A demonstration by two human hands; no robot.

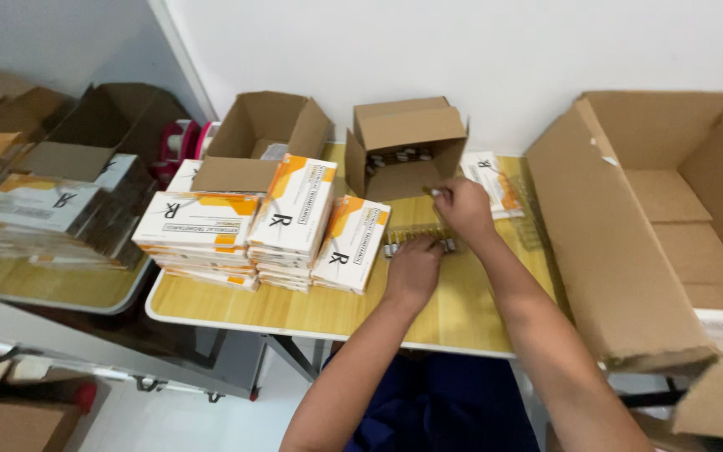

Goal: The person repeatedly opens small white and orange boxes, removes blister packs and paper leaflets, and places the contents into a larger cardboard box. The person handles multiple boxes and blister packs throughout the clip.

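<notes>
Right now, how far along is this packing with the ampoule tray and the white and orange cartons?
Done: stacks of white and orange cartons sit filled or folded. In hand: left hand and right hand work at the ampoule tray. Left: the big cardboard box looks empty.

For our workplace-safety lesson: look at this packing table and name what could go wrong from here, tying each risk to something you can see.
1. The stacks of white-and-orange cartons lean unevenly near the table edge; a nudge might tip them off.
2. The left hand presses on a tray of small vials while the right hand works just above; a slip could scatter or crack them.
3. The large cardboard box overhangs the table and may slide off.
</notes>
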